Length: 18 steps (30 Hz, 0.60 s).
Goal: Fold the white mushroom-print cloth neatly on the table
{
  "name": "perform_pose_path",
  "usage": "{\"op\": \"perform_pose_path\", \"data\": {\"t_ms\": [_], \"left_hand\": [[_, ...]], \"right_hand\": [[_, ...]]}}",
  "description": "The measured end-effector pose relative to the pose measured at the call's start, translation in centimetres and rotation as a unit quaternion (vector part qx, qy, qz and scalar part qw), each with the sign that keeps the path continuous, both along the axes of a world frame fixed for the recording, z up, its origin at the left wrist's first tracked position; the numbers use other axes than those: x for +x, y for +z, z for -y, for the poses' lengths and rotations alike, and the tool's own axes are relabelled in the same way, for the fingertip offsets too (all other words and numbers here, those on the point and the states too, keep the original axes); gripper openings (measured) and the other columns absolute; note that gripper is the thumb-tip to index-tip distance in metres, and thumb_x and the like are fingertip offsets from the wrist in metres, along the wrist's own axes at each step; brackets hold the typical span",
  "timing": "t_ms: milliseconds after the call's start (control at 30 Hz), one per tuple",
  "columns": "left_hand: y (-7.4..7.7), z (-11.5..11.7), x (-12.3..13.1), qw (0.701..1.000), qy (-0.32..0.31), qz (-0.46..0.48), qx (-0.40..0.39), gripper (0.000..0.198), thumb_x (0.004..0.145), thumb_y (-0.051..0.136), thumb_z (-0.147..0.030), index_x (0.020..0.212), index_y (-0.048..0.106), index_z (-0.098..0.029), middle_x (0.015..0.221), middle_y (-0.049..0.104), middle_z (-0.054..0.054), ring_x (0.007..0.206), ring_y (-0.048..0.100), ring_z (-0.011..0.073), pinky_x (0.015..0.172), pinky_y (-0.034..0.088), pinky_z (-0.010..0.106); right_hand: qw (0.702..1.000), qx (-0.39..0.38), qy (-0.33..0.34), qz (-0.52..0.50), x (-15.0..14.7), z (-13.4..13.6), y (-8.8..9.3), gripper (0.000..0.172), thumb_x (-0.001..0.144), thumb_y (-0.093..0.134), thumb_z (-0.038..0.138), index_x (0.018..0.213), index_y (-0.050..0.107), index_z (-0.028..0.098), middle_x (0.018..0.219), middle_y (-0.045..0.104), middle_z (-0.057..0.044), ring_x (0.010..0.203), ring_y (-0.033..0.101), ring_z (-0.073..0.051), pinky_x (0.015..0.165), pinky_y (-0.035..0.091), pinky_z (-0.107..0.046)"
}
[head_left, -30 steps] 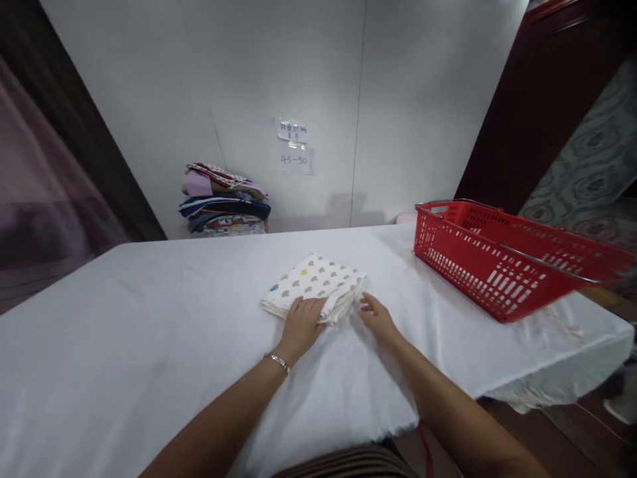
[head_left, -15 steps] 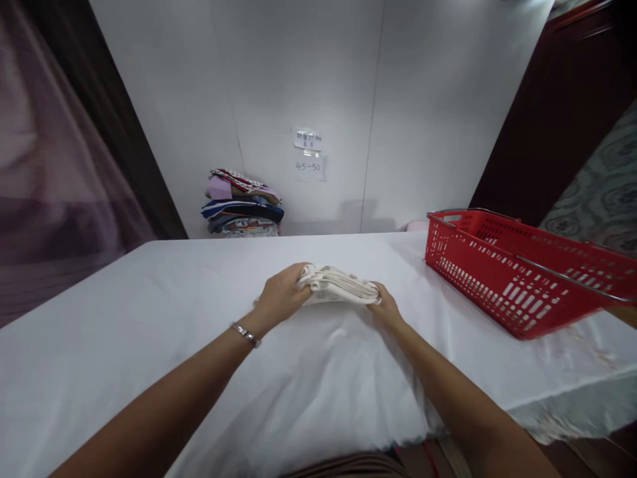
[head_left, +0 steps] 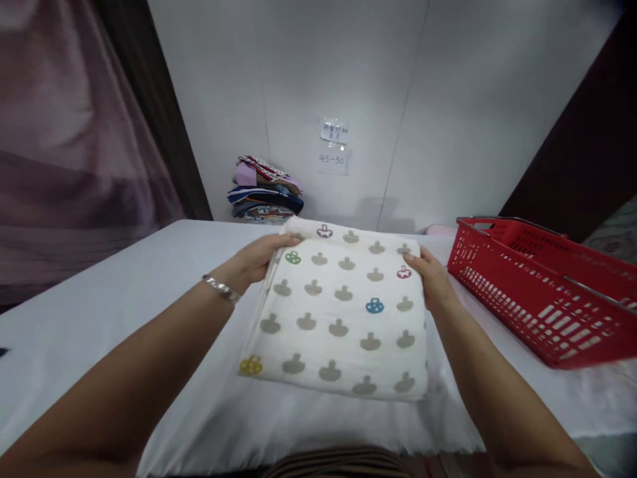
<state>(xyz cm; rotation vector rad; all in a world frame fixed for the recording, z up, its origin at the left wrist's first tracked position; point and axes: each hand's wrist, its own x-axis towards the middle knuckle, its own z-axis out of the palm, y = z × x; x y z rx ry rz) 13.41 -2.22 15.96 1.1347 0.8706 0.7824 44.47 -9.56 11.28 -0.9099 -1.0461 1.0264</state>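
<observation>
One hand, my left hand, farthest from the red basket, grips the printed cloth by its left edge. Edge-on half a second ago, the cloth now faces me flat, left of the basket. Nearest the basket, my right hand pinches the right edge.

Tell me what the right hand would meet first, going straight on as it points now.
The cloth, which the right hand grips; past its far edge, probably the wall, though depth is unclear.
</observation>
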Motion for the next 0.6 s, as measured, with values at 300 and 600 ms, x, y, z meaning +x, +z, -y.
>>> {"op": "perform_pose_path", "data": {"t_ms": [300,600], "left_hand": [[-15.3,-4.1,-0.7,0.976,0.076,-0.131,-0.155,0.014,0.069,0.061,-0.025,0.078,0.06,-0.015,0.069,0.069,0.006,0.075,0.066,0.0218,0.071,0.054,0.032],[-15.7,-4.9,-1.1,0.962,0.131,-0.228,-0.066,0.029,0.066,0.065,-0.029,0.087,0.057,-0.012,0.092,0.067,0.013,0.082,0.063,0.0241,0.065,0.048,0.03]], "right_hand": [[0.946,-0.316,-0.021,0.068,-3.0,-4.8,-12.9,0.074,0.063,0.075,0.034,0.126,0.042,0.018,0.097,0.068,-0.011,0.081,0.066,-0.023,0.065,0.054,-0.033],[0.945,-0.182,-0.074,0.261,-2.1,-5.5,-14.5,0.058,0.064,0.07,0.038,0.117,0.053,0.021,0.09,0.067,-0.007,0.08,0.064,-0.025,0.071,0.052,-0.04]]}}
